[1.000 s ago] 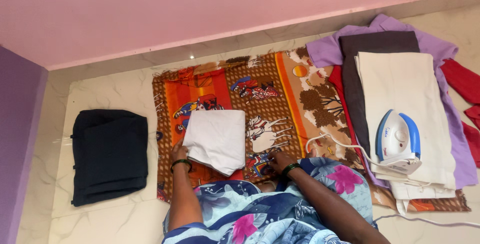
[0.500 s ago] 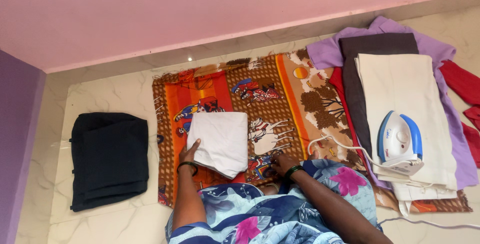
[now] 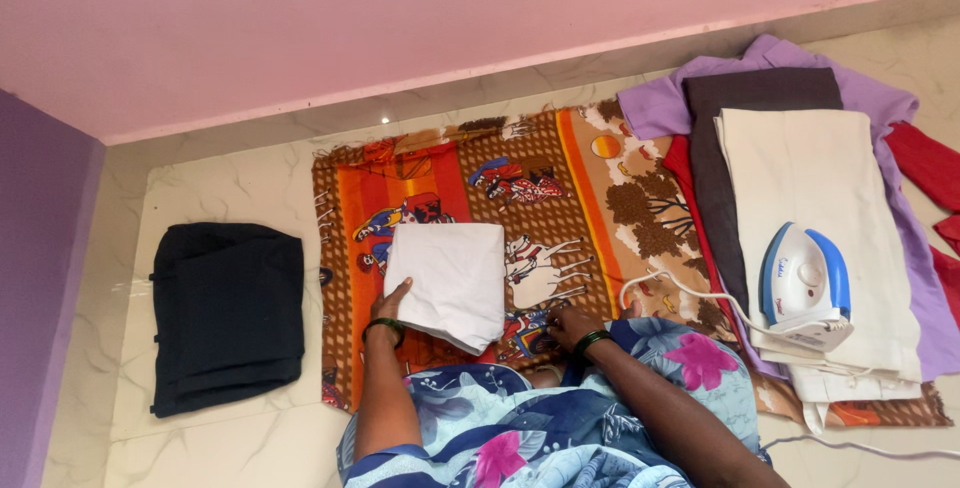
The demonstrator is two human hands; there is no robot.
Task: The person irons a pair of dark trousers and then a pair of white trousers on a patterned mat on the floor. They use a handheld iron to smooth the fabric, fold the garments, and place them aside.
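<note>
Head view, looking down at floor level. Left hand (image 3: pixel 390 303) laid flat, fingers spread, on the near left corner of folded white cloth (image 3: pixel 448 283) — touching, not gripping. Right hand (image 3: pixel 572 326) resting on patterned mat (image 3: pixel 560 198) just right of the white cloth; fingers curled low, grip impossible to tell. Green bangles on both wrists.

Materials and shapes: white cloth — thin woven fabric, folded to a rough rectangle, faintly creased, layered edges showing at the near right corner. Mat — printed cotton, orange and brown bands with figures, horses and trees, fringed along its left edge. Floor (image 3: pixel 230 198) — polished pale marble with grey veins.

Surroundings: well left of the left hand, folded black garment (image 3: pixel 228 318), squared stack directly on the floor. Right of the right hand, electric iron (image 3: pixel 805 283), white and blue plastic, standing on cream folded cloth (image 3: pixel 810 168); white cord (image 3: pixel 680 293) looping from the iron toward the right hand. Under the cream cloth, dark brown cloth (image 3: pixel 750 93), lilac cloth (image 3: pixel 660 108) and red cloth (image 3: pixel 920 163), overlapping. Blue floral garment (image 3: pixel 520 428) on the lap, covering the mat's near edge.

White cloth lying centred on the mat, between both hands, slightly skewed.
</note>
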